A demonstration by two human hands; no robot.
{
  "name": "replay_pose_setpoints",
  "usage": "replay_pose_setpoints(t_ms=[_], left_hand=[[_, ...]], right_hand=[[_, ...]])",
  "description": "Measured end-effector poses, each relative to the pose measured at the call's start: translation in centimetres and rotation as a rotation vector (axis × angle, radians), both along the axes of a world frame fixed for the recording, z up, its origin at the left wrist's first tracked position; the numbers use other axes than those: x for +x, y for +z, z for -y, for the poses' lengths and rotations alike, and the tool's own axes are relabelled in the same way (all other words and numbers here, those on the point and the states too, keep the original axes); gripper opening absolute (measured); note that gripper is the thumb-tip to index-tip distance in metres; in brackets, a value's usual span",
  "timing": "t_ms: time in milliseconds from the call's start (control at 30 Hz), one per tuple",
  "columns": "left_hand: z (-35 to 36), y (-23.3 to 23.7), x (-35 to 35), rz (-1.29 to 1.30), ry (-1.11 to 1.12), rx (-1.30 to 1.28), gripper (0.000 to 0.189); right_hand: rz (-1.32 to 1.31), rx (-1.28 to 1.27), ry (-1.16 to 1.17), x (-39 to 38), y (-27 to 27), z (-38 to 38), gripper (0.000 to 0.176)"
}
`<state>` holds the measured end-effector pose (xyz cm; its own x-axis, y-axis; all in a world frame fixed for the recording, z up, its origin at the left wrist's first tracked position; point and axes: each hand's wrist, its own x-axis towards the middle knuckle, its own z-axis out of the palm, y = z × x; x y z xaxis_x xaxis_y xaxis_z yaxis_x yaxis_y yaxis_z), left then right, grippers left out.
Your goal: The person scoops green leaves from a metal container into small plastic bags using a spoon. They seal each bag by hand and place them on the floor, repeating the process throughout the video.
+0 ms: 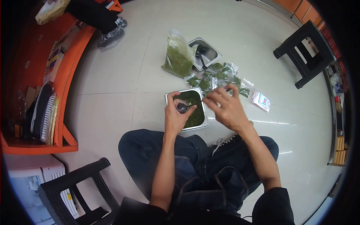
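Observation:
My left hand [175, 118] is over a metal tray [205, 119] of chopped green herb [194, 119]. Its thumb and fingers are closed around a small dark, glossy, rounded thing [182, 107], whose kind I cannot make out. To the right of the tray, my right hand [227, 108] is raised, slightly blurred, with bent fingers apart and no held thing visible. Beyond it lie several small clear zip bags [221, 75] filled with green herb. A large clear bag [177, 58] of the same herb stands behind, against a second metal tray [213, 52] with a black ladle [201, 59] in it.
A white-and-blue packet [260, 100] lies right of the small bags. Black stools stand at the lower left [84, 183] and upper right [307, 54]. An orange shelf [71, 75] lines the left side. Another person's covered foot [111, 37] is at the upper left.

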<state>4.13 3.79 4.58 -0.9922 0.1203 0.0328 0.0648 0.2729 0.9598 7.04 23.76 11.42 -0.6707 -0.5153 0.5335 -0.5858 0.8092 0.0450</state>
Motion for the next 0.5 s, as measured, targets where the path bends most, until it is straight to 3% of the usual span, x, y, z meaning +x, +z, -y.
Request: replay_pose_setpoints(t_ms=[200, 367, 500], left_hand=[[0.1, 0.2, -0.2, 0.031, 0.071, 0.106, 0.065], [0.1, 0.2, -0.2, 0.043, 0.073, 0.17, 0.066], [0.1, 0.2, -0.2, 0.049, 0.069, 0.222, 0.068]], right_hand=[[0.122, -0.218, -0.085, -0.6, 0.6, -1.9, 0.032], [0.317, -0.515, -0.115, -1.3, -0.5, -2.1, 0.023], [0.333, -0.51, -0.094, -1.3, -0.7, -2.0, 0.027]])
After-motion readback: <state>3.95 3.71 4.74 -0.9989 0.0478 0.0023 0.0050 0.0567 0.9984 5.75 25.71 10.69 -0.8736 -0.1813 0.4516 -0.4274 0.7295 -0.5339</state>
